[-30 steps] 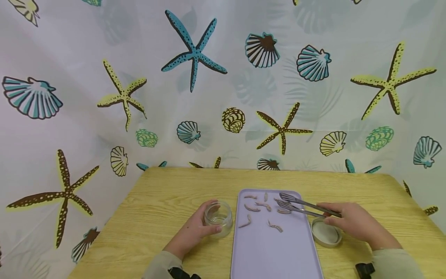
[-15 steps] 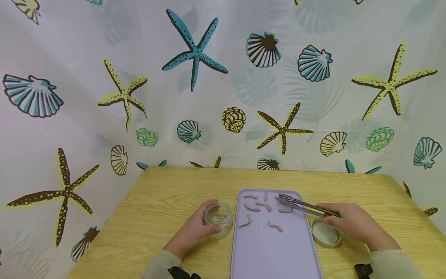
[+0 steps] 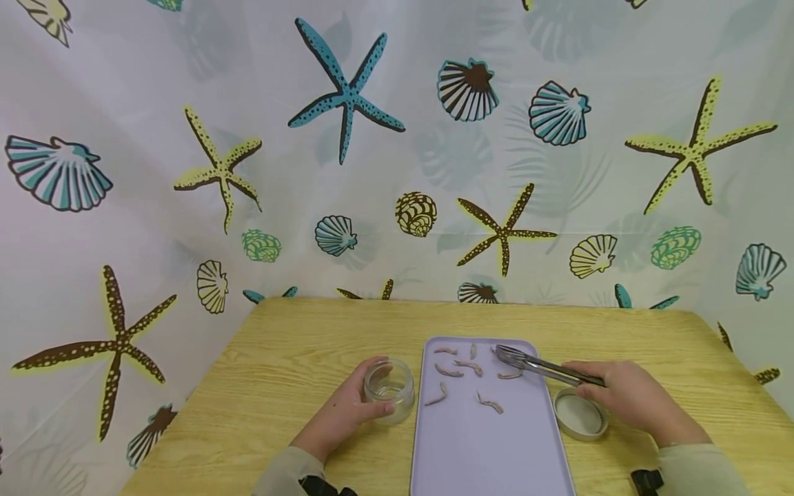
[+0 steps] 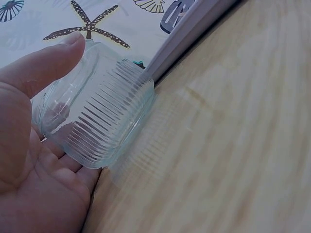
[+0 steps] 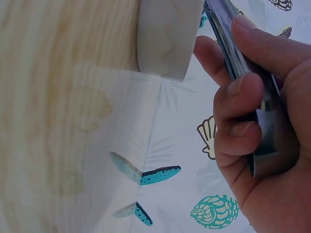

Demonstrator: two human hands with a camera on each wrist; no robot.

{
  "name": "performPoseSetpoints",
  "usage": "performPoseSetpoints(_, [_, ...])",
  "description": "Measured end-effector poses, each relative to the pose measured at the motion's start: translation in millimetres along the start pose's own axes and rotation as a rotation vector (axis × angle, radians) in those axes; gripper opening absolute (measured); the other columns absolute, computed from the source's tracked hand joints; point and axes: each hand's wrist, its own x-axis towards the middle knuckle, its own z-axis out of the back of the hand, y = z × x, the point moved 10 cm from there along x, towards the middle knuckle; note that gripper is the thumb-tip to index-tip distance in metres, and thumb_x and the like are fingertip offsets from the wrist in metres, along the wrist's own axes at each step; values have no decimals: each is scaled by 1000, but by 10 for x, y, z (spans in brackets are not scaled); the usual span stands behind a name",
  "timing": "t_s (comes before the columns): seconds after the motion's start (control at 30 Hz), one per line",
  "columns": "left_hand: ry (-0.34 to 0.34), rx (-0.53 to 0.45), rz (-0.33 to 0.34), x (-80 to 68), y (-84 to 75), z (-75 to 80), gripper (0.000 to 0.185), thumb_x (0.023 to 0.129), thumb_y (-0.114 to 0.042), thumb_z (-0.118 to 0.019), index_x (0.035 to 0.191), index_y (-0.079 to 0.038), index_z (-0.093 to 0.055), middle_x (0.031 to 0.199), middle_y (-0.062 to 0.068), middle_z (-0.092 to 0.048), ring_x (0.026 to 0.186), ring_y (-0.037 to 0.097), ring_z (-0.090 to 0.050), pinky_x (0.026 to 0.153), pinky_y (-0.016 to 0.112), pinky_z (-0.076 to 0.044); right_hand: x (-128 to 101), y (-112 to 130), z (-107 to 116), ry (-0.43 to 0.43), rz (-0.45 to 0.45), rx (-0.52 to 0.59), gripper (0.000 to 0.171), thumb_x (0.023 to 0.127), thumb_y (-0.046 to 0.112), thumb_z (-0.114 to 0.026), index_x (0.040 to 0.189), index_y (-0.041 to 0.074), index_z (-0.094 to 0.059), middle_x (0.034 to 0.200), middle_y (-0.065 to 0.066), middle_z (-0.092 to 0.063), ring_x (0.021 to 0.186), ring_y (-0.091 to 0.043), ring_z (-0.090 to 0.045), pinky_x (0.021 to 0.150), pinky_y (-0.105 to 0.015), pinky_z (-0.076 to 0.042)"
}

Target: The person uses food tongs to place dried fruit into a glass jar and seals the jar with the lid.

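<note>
Steadying the jar [image 3: 389, 387] on the table [image 3: 298, 365], the left hand [image 3: 340, 415] wraps it from its 7 o'clock side, thumb along the near wall and fingers round the far wall. The left wrist view shows the ribbed glass resting against the palm with the thumb [image 4: 51, 57] laid over the top edge, so the fingers curl about the glass in a loose but real hold. That hold probably keeps the open mouth upright just beside the tray [image 3: 484, 448], at the tray's 9 o'clock edge.

The right hand [image 3: 633, 399] grips the tongs [image 3: 540, 365] near their hinge end; in the right wrist view the fingers [image 5: 243, 87] fold over the metal arms. The tong tips are squeezed nearly together and lie over the tray's 1 o'clock corner, right by one of the pink pieces [image 3: 471, 375]. Whether a piece is caught between the tips cannot be told; it is too small to see. The other pieces lie scattered across the far half of the tray, from 11 to 1 o'clock.

A lid [image 3: 579, 415] lies flat on the table at the tray's 3 o'clock side, just under the right hand, likely set there out of the way.
</note>
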Motion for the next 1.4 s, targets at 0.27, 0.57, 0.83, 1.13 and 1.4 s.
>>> performPoseSetpoints(0.27, [1,13,-9,0,-14,-4,86,87,-32,-82,157,-18,-32,154,10,-43,143,28,-36,116,50,-25,-12,41,43,-42,39,3,39,94,27,-73,132,22,-70,121,-6,-71,99,-20,-65,80,-46,-52])
performPoseSetpoints(0.57, [3,11,-4,-9,-52,-4,83,89,-29,-81,156,-18,-33,155,10,-43,142,28,-38,114,49,-28,-12,59,76,-73,61,33,40,95,26,-72,134,21,-68,123,-6,-71,105,-23,-65,83,-48,-53])
performPoseSetpoints(0.83, [-5,19,-9,-8,-61,-4,82,87,-29,-82,155,-20,-36,154,10,-44,143,28,-36,116,50,-25,9,157,81,-76,68,68,40,96,30,-71,134,20,-68,118,-3,-72,94,-16,-63,79,-43,-52])
performPoseSetpoints(1.13, [1,7,-3,-1,-60,-24,81,88,-27,-81,154,-17,-36,154,10,-44,142,26,-37,115,47,-28,12,373,62,-28,76,133,40,97,36,-68,137,29,-66,113,9,-73,93,-8,-64,78,-36,-53])
performPoseSetpoints(1.4, [-1,3,-5,3,-22,-14,83,87,-27,-82,154,-17,-35,154,12,-43,140,27,-40,114,47,-28,32,664,35,-15,158,195,40,97,37,-68,136,27,-67,105,6,-72,61,-1,-46,63,-26,-42])
